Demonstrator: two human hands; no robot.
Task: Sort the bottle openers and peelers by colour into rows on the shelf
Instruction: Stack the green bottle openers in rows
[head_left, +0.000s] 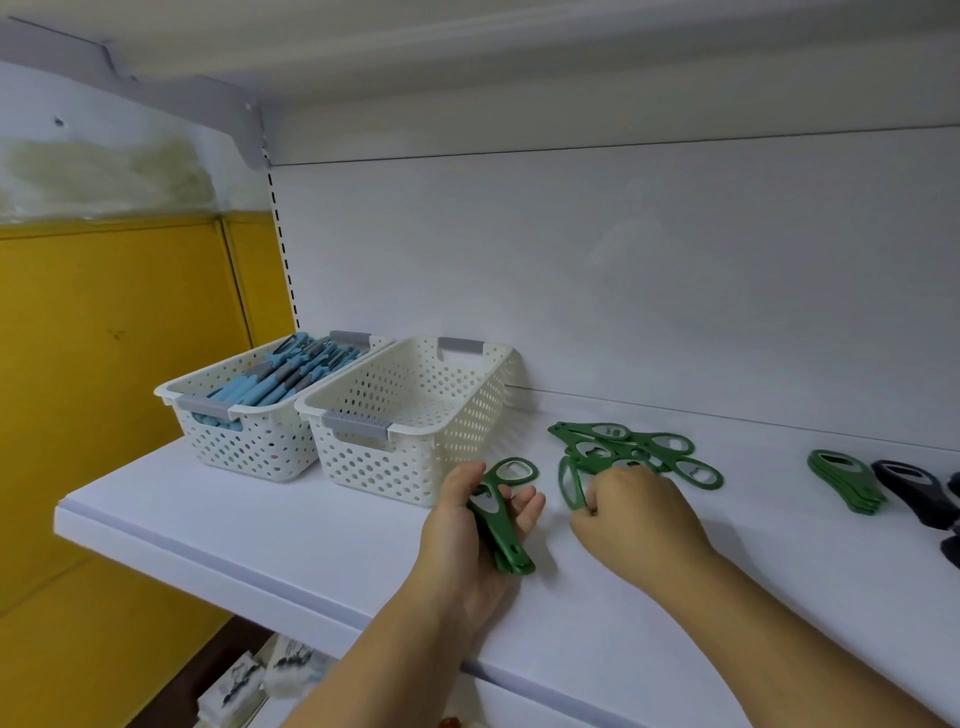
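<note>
— What's the left hand (467, 525) got?
— A stack of green bottle openers (503, 525), fingers wrapped round it, just above the shelf (234, 530) and in front of the right-hand white basket (415, 415).
— And the right hand (636, 514)?
— Its fingers are curled, pinching one green opener (569, 480) at the edge of the loose green pile (639, 449).
— Anything lined up?
— A neat green stack (844, 480) lies farther right, with dark openers (911, 491) just beside it. The left basket (249, 447) holds blue peelers (291, 374).
</note>
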